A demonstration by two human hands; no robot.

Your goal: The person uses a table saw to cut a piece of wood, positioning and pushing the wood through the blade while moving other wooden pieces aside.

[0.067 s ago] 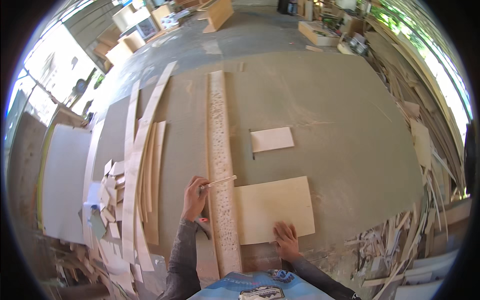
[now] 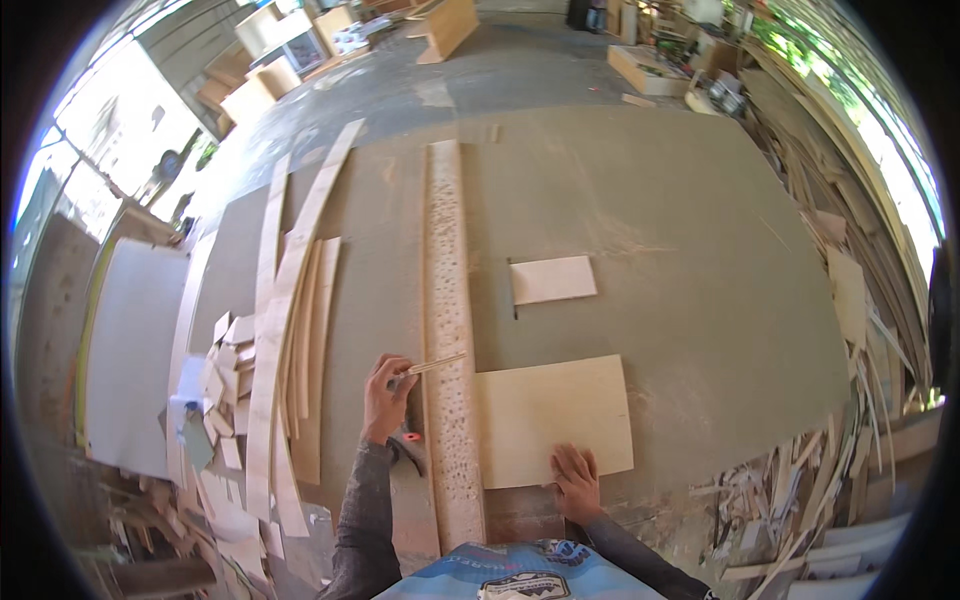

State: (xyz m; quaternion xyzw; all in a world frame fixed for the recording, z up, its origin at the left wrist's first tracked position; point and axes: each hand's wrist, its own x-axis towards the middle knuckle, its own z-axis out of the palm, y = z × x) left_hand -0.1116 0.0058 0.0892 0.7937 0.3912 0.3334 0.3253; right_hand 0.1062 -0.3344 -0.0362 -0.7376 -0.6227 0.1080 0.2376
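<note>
My left hand is closed around a thin pale wooden strip beside the long board. The strip points right, over the long board, whose surface is dotted with pits. A small greyish bit shows at my fingers, too unclear to name. My right hand lies on the near edge of a rectangular plywood piece, fingers stretched out. That piece sits against the long board's right side. A dark tool with a red spot lies beside my left wrist, partly hidden.
A smaller plywood rectangle lies farther off on the large worktop. Long wooden strips and a heap of offcuts are at the left. Scrap slats pile up at the right. Cabinet parts stand beyond.
The view has shifted slightly. The strip in my left hand has drawn back a little to the left over the long board. My right hand stays on the plywood piece.
</note>
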